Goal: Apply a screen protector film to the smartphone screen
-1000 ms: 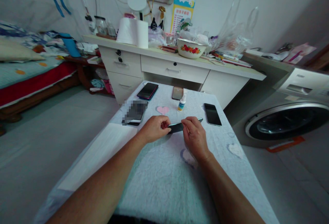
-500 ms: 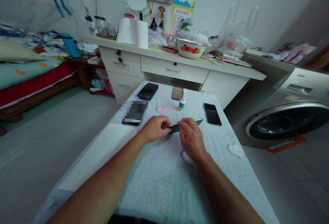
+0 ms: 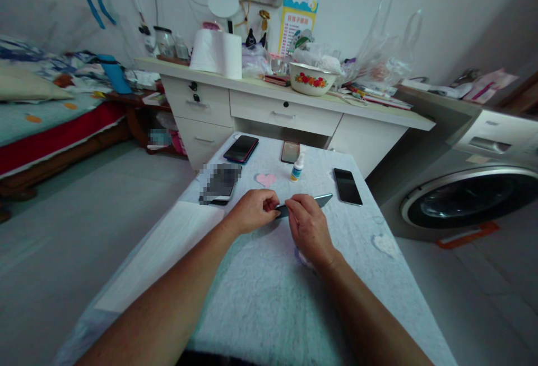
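Observation:
A slim dark phone point(image 3: 323, 200) is tilted up on its long edge over the cloth-covered table point(image 3: 260, 299). My left hand point(image 3: 254, 211) grips its left end between thumb and curled fingers. My right hand point(image 3: 309, 227) is closed in a pinch against the phone's edge, close to the left fingertips; whatever lies between those fingers is hidden. Just beyond the hands stands a small white bottle point(image 3: 296, 168) with a blue and yellow label.
Around the hands lie a black phone point(image 3: 348, 186), a phone with a blurred screen point(image 3: 222, 183), a dark phone point(image 3: 241, 148) and a brownish phone point(image 3: 290, 152). A white desk point(image 3: 273, 112) stands behind, a washing machine point(image 3: 471, 186) to the right, a bed point(image 3: 63, 119) to the left.
My right hand has slid a little left along the phone's edge, nearer the left fingers. The left hand and the phone have stayed in place.

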`<state>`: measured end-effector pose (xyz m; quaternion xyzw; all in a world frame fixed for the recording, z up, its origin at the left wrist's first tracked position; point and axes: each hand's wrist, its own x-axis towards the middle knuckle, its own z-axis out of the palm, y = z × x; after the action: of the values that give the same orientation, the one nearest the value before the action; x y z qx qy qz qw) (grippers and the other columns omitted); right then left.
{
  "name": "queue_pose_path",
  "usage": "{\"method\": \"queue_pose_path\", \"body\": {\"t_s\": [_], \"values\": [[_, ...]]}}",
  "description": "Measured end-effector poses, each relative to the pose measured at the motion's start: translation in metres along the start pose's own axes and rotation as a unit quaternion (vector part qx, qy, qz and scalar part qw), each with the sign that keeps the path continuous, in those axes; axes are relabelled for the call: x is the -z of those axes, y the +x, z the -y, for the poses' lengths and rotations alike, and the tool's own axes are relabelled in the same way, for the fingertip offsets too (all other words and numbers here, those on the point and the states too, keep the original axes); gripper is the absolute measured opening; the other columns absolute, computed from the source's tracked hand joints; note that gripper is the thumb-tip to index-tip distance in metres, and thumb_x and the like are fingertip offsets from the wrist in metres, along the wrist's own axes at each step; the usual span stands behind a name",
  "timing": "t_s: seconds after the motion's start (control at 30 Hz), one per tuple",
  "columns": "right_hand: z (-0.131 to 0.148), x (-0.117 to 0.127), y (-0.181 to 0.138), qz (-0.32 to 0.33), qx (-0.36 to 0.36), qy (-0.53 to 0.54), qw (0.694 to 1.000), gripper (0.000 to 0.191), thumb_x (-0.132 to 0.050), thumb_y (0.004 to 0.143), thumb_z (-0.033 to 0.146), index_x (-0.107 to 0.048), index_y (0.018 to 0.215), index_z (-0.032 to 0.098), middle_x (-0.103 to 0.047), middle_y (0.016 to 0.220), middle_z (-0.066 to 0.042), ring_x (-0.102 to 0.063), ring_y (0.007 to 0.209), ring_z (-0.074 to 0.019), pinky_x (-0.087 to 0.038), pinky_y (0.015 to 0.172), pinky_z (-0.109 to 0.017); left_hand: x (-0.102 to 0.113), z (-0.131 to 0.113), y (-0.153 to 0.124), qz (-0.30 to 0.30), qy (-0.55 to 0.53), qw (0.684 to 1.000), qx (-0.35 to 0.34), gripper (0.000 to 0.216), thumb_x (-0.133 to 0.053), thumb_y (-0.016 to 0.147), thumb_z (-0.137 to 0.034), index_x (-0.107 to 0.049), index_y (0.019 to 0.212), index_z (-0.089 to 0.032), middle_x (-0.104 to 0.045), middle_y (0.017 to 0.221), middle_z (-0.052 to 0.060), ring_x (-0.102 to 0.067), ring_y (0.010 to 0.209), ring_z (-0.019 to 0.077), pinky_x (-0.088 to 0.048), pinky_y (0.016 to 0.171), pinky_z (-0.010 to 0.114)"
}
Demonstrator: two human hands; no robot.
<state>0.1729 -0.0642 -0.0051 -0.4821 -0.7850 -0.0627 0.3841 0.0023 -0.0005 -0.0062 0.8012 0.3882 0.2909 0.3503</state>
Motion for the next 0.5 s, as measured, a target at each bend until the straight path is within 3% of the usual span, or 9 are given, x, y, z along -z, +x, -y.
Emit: {"method": "queue_pose_path", "body": {"t_s": [0.5], "values": [[0.0026, -0.0024, 0.0011, 0.003, 0.011, 0.0, 1.0, 0.025, -0.046, 0.09, 0.011, -0.066, 0.101, 0.021, -0.062, 0.096, -0.008, -0.058, 0.092, -0.021, -0.051, 0.082, -0.033, 0.0002, -0.0007, 0.0004, 0.005, 0.003, 1.0, 0.005, 0.007, -0.062, 0.069, -0.021, -0.063, 0.074, -0.015, -0.061, 0.068, -0.002, -0.055, 0.064, 0.0122, -0.043, 0.062, 0.023]]}}
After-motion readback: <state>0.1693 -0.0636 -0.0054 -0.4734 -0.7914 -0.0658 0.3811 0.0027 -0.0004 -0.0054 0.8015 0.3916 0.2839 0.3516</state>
